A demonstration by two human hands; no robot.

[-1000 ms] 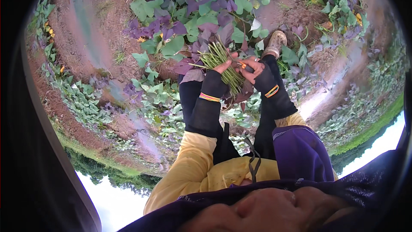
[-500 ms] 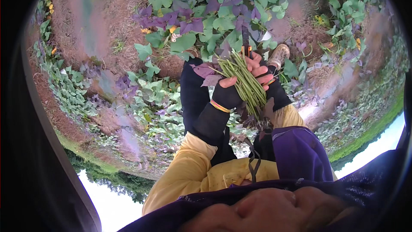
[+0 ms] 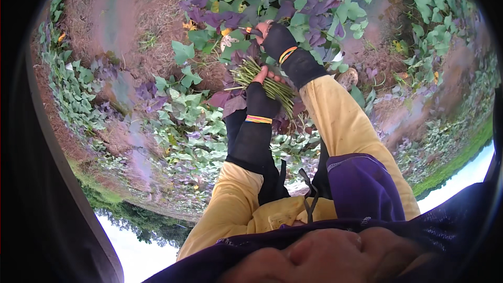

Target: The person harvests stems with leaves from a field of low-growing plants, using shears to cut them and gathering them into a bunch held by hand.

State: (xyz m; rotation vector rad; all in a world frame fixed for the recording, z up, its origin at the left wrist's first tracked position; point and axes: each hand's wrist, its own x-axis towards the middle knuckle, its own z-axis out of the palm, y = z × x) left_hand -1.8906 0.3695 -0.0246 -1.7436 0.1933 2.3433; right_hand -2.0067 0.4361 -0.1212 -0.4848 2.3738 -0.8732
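My left hand (image 3: 264,91), in a black sleeve with coloured rubber bands at the wrist, is closed around a bundle of cut green stems (image 3: 277,90). Its thumb lies across the top of the stems, and purple leaves (image 3: 234,105) hang at the bundle's edges. Farther out and just above it, my right hand (image 3: 266,32) is closed on a slim, dark knife-like tool (image 3: 254,31) with an orange part, pointing left. Its blade cannot be made out. The right hand is over the leafy vines (image 3: 309,5), apart from the bundle.
Green and purple vines spread over reddish-brown soil (image 3: 152,0) ahead and to both sides. A pale shoe (image 3: 347,78) shows right of my right forearm. Yellowed leaves (image 3: 189,25) lie near the right hand. Trees (image 3: 131,212) line the field's edge.
My right hand has left the bundle and moved out and left with the dark tool, which has swung from pointing away to pointing left. My left hand has shifted slightly left, still holding the stems.
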